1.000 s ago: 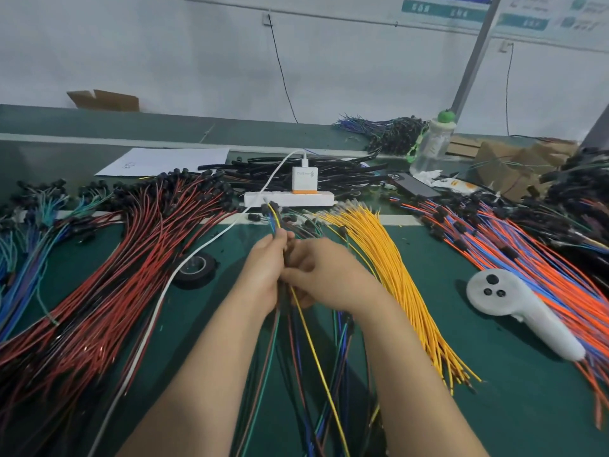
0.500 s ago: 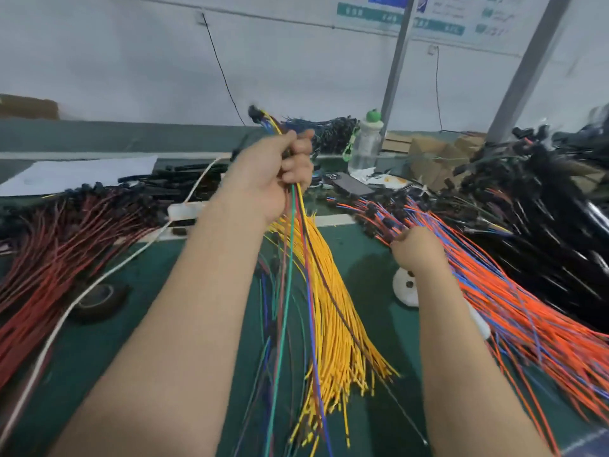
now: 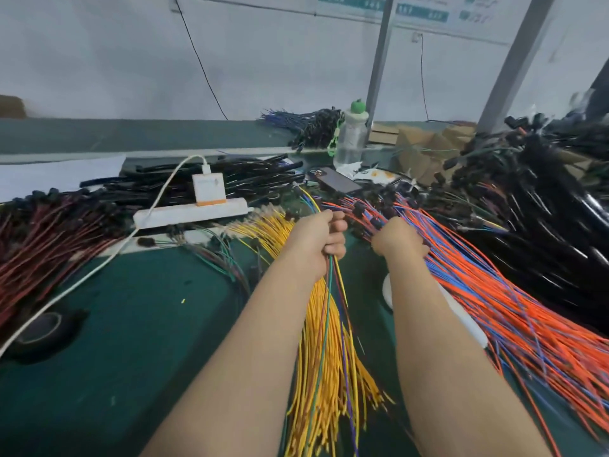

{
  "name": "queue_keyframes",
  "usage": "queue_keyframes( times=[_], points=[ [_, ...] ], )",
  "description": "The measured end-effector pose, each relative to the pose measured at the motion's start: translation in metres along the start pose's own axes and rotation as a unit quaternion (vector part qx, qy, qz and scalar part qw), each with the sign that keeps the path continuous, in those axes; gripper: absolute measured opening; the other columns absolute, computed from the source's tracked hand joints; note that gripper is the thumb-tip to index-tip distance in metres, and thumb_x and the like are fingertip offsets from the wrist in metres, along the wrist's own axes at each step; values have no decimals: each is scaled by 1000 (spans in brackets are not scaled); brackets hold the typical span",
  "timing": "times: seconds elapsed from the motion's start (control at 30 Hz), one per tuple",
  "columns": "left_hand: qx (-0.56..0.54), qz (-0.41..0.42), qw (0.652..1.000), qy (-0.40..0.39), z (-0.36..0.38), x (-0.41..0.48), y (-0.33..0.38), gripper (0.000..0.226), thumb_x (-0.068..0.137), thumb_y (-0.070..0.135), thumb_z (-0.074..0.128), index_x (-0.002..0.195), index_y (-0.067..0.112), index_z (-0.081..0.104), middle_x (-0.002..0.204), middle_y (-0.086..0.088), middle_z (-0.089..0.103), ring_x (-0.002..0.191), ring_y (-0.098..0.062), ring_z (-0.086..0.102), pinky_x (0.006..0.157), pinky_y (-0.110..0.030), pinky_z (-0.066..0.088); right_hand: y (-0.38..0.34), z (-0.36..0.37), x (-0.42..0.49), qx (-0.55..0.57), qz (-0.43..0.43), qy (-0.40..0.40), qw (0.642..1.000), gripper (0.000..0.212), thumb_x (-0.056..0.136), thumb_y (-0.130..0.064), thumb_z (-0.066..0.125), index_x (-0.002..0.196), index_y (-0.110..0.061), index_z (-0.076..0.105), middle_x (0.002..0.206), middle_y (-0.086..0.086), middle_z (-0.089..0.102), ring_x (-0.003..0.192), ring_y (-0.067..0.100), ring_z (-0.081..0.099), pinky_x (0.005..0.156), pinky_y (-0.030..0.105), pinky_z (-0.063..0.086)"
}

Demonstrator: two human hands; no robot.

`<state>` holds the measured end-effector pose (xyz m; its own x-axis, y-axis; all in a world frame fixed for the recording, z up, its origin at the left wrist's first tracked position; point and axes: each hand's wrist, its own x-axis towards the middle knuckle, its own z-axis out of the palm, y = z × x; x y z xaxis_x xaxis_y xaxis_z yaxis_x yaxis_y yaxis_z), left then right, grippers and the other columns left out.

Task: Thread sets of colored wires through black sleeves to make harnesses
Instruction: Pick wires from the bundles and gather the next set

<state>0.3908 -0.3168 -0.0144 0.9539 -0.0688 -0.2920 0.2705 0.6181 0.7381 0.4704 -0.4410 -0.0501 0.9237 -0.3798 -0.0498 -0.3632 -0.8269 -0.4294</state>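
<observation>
I had the left hand (image 3: 316, 239) clamped on a mixed wire set (image 3: 329, 278) (green, yellow, purple, red strands), held up over the green tabletop (image 3: 131, 324) w/ the long ends hanging down past the wrist and the short ends poking out above the knuckles. Under it lay the yellow wires (image 3: 316, 390), fanned toward me. The right hand (image 3: 398, 240) sat just beside, at the far end of the orange and blue wires (image 3: 510, 308), touching them. Its fingers curled away from the cam, so I couldn't tell if they'd caught any strand. The black sleeves (image 3: 237, 178) lay in a heap at the back, behind the power strip (image 3: 191, 214) w/ a white charger (image 3: 209, 189) plugged in. Red wires (image 3: 49, 245) spread across the left side, a tape roll (image 3: 43, 328) near them. Far right was a big pile of black harnesses (image 3: 543, 225). A bottle (image 3: 351, 140) stood and a phone (image 3: 336, 183) lay btw the sleeves and that pile.
</observation>
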Motion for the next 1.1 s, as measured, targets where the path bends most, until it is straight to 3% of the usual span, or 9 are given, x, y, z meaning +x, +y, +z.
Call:
queue_keyframes(
  times=[0.23, 0.33, 0.43, 0.53, 0.7, 0.73, 0.87, 0.97, 1.1],
  points=[
    [44, 8, 999, 25, -3, 4, -5, 29, 102, 12, 33, 77, 10, 47, 59, 1, 43, 27, -1, 25, 27, -12, 18, -5, 10, 4, -9, 3, 22, 1000, 46, 89, -22, 61, 131, -6, 49, 140, 19, 42, 129, 37, 40, 104, 43, 34],
    [75, 41, 995, 50, -5, 6, -7, 27, 100, 8, 35, 78, 10, 49, 68, -3, 52, 34, -3, 40, 33, -13, 33, -13, -1, -1, 87, -100, 100, 986, 32, 94, -21, 56, 119, -1, 56, 127, 20, 55, 117, 35, 52, 91, 37, 41],
    [103, 104, 986, 79, -6, 8, -9, 24, 102, 12, 35, 86, 13, 53, 86, -2, 61, 66, -9, 57, 60, -22, 48, -39, -29, -21, 265, -220, 135, 929, 19, 96, -15, 52, 107, -1, 58, 108, 15, 64, 101, 29, 58, 84, 32, 40],
    [129, 181, 972, 76, -5, 8, -8, 18, 102, 23, 38, 103, 19, 56, 98, 7, 63, 94, -8, 58, 80, -26, 40, -75, -52, -51, 377, -312, 10, 872, 6, 94, -12, 55, 92, -7, 58, 72, 3, 60, 61, 11, 57, 65, 27, 49],
    [141, 276, 950, 44, -6, -3, 11, 27, 103, 18, 36, 81, 19, 50, 58, 11, 58, 56, -3, 55, 61, -19, 44, -106, -62, -80, 625, -241, -185, 719, 17, 95, 0, 52, 79, -6, 56, 63, 5, 54, 49, 8, 50, 49, 17, 44],
    [136, 294, 944, 57, -9, -7, 19, 28, 104, 17, 34, 80, 17, 48, 56, 8, 54, 53, -5, 54, 55, -17, 46, -106, -63, -82, 631, -234, -186, 716, 14, 95, -3, 52, 82, -6, 57, 62, 2, 55, 52, 9, 51, 51, 19, 45],
    [-38, 331, 938, 96, -28, -28, 69, 30, 104, 16, 31, 77, 14, 44, 62, 0, 42, 51, -7, 55, 48, -17, 48, -84, -55, -90, 292, -336, -137, 885, 45, 99, -39, 46, 93, 2, 63, 71, 4, 62, 62, 10, 56, 69, 30, 49],
    [-106, 354, 923, 105, -47, -44, 102, 28, 103, 11, 30, 78, 12, 43, 62, -3, 43, 46, -11, 49, 43, -18, 45, -73, -41, -126, 203, -390, -262, 859, 42, 102, -36, 39, 85, -4, 60, 60, 3, 57, 51, 10, 54, 58, 25, 46],
    [18, 312, 941, 133, -65, -58, 101, 21, 100, 9, 35, 83, 15, 45, 48, 4, 49, 42, -7, 57, 44, -16, 44, -89, -27, -169, 190, -459, -183, 848, 41, 103, -29, 37, 69, -9, 48, 54, 1, 44, 44, 11, 44, 50, 29, 39]
  ],
)
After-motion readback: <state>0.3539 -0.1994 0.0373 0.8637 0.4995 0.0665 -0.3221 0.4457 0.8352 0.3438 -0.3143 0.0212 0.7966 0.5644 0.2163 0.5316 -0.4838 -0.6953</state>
